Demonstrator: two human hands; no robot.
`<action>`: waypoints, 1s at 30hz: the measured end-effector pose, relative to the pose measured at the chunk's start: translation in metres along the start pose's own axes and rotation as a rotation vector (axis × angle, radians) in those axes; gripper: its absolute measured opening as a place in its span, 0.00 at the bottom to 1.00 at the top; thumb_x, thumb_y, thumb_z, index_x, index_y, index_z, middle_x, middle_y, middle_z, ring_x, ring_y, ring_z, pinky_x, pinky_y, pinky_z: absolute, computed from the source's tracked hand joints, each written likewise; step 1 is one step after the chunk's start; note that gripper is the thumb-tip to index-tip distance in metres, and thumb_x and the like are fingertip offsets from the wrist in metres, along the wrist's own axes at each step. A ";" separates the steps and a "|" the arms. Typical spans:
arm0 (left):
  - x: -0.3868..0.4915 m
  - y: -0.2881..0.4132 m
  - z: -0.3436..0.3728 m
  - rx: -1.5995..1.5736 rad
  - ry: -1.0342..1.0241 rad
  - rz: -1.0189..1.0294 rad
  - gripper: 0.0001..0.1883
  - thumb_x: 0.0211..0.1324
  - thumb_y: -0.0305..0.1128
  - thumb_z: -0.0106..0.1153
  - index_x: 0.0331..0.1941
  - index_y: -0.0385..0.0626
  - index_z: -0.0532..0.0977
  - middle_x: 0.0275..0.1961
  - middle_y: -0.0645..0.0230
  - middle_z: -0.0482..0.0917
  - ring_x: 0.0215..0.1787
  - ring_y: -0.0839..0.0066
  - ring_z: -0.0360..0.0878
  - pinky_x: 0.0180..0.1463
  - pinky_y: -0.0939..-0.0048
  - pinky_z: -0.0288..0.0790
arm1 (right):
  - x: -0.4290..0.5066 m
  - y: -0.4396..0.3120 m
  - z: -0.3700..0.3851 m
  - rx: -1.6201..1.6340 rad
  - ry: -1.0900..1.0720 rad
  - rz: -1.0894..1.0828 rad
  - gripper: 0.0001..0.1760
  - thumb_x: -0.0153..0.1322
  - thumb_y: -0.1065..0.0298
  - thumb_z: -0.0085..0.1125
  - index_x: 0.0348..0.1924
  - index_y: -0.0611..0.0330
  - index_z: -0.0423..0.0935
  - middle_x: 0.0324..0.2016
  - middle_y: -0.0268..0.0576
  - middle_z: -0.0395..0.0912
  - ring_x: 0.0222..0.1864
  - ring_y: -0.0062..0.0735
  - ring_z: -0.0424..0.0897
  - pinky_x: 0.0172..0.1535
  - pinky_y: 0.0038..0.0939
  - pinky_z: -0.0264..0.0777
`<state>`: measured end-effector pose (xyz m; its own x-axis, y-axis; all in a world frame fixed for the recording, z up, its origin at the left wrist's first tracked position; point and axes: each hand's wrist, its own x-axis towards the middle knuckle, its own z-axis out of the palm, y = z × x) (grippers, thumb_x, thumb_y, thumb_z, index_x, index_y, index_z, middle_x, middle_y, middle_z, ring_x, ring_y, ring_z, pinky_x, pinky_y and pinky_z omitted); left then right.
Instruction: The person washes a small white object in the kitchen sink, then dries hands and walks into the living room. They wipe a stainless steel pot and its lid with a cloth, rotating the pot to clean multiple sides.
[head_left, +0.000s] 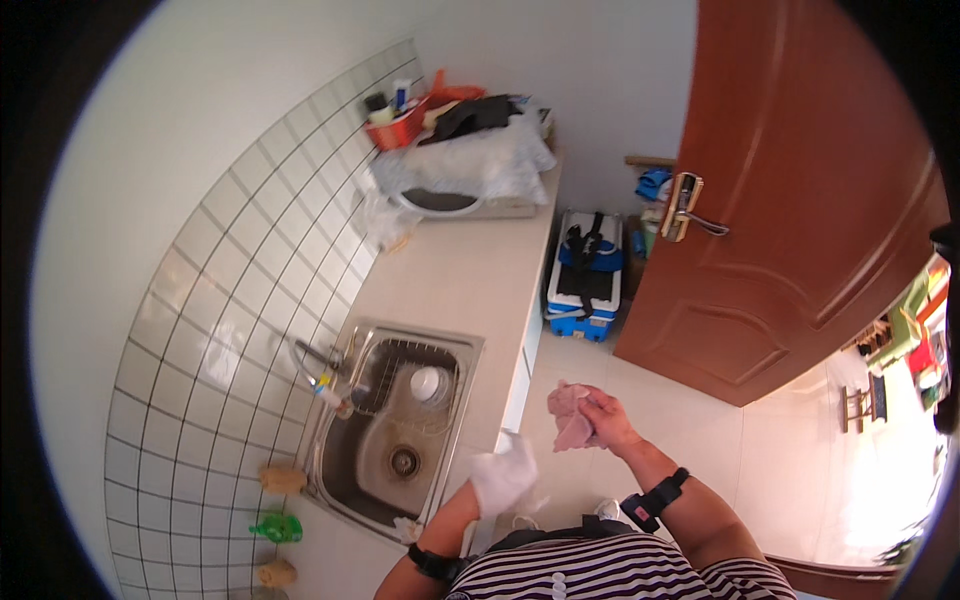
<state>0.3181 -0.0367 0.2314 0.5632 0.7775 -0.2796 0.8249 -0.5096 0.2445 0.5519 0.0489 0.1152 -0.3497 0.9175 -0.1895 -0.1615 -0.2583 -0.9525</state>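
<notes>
On the right, my right hand (611, 424) grips a crumpled pink cloth (568, 412) over the floor, beyond the counter's edge. A blurred white covering (504, 474) hides my left hand near the front edge of the sink; it could be a glove or a cloth, and the fingers do not show. Closest to that hand is the stainless steel sink (382, 484), with a drain (404, 461) in its bottom. A wire rack in the sink holds a white bowl-like item (426, 383).
A faucet (319, 360) stands behind the sink. Along the tiled wall are a green bottle (279, 527) and brownish objects (282, 479). A red basket (397, 129) and covered items fill the counter's far end. A blue cooler box (583, 300) sits by the open brown door (772, 202).
</notes>
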 end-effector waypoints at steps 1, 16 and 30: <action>0.019 0.021 -0.001 0.255 -0.048 0.086 0.12 0.64 0.35 0.52 0.44 0.40 0.76 0.38 0.56 0.84 0.40 0.59 0.85 0.47 0.58 0.78 | -0.008 -0.016 -0.018 0.061 0.030 0.003 0.23 0.81 0.62 0.51 0.69 0.54 0.69 0.51 0.42 0.82 0.47 0.34 0.84 0.45 0.35 0.83; 0.254 0.261 -0.033 0.038 -0.499 0.312 0.20 0.42 0.48 0.73 0.41 0.58 0.86 0.48 0.60 0.86 0.56 0.64 0.79 0.58 0.47 0.67 | -0.178 -0.113 -0.191 -0.051 0.172 -0.107 0.30 0.84 0.48 0.40 0.65 0.67 0.72 0.59 0.50 0.79 0.62 0.39 0.76 0.67 0.37 0.66; 0.418 0.380 -0.004 -0.469 -0.399 0.896 0.09 0.56 0.30 0.69 0.40 0.41 0.84 0.39 0.64 0.88 0.40 0.78 0.83 0.46 0.72 0.76 | -0.263 -0.081 -0.358 -0.316 0.874 -0.133 0.22 0.82 0.52 0.45 0.51 0.61 0.80 0.41 0.53 0.84 0.43 0.48 0.83 0.50 0.42 0.75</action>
<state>0.8671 0.0965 0.2114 0.9961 -0.0255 -0.0839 0.0541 -0.5744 0.8168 0.9877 -0.0636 0.1571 0.4916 0.8685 -0.0642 0.1524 -0.1584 -0.9755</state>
